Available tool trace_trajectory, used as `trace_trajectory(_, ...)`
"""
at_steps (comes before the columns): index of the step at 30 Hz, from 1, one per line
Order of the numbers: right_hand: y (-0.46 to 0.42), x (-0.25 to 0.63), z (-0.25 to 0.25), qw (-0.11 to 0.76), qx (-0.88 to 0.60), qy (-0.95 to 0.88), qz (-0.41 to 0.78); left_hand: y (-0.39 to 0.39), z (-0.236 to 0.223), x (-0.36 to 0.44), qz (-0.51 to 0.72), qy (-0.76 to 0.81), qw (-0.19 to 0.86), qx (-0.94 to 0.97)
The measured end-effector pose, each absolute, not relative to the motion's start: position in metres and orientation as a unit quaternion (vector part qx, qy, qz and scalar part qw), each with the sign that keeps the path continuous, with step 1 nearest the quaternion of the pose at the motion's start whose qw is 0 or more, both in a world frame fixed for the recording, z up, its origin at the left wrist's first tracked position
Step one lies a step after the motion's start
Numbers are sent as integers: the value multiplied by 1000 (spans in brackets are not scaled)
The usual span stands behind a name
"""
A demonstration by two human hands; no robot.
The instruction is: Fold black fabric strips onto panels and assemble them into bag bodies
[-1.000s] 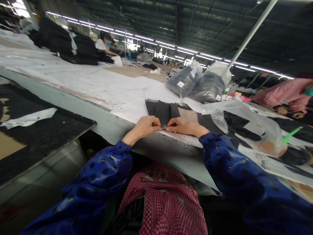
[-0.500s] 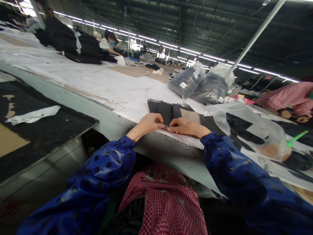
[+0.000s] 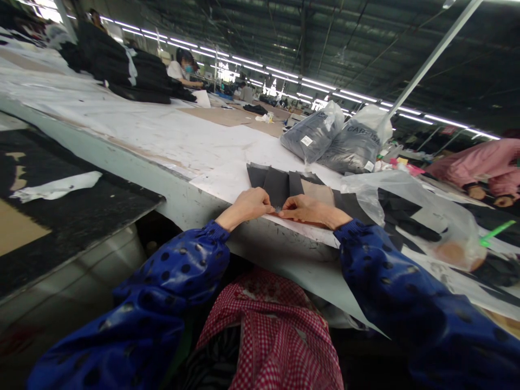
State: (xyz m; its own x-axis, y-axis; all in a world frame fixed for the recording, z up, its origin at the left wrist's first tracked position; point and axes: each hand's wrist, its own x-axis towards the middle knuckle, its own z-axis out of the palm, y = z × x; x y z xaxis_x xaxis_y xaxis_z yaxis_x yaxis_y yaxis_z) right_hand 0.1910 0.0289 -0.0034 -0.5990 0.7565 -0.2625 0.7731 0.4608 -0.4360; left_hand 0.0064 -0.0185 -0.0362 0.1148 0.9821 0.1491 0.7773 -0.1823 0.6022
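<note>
Dark grey fabric pieces [image 3: 277, 187] lie overlapping at the near edge of the white-covered table. With its thumb and fingertips together, my left hand [image 3: 247, 207] pinches the front edge of one piece. My right hand [image 3: 309, 209] pinches the same edge just to the right, its fingertips almost meeting the left ones. A flat beige piece [image 3: 318, 192] lies on the dark fabric just behind my right hand. The fingers hide part of the pinched edge, where a small pale bit shows between them.
Two clear bags of dark goods [image 3: 311, 135] stand behind the fabric. To the right lie a crumpled clear plastic bag [image 3: 426, 216], more dark pieces and a green stick [image 3: 496, 233]. A black fabric pile [image 3: 117, 67] sits far left. Another person's pink sleeves [image 3: 483, 162] are at right.
My left fingertips have drawn in a little closer at the fabric edge. Both hands stay at nearly the same spot, and the view has shifted slightly.
</note>
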Motion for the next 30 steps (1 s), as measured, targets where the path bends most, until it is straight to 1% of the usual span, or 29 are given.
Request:
trace_trajectory(4,33,189,-7,14,460,842,-280,-16,-32,8,244,624,193,717)
trace_trajectory(7,35,187,-8,20,471,840,-269,-14,-27,9,229,631,198,714)
trace_trajectory(13,36,185,-3,48,434,857,-274,-14,-23,8,236,631,216,706)
trace_trajectory(17,40,180,-5,56,476,833,-278,-14,-22,6,232,621,217,717)
trace_trajectory(21,46,177,-8,68,477,824,-298,-15,-17,5,211,615,221,727)
trace_trajectory(24,50,177,-12,65,488,819,-293,-18,-13,5,207,617,215,728)
trace_trajectory(30,48,173,-12,67,492,816,-295,-18,-11,3,240,608,263,710)
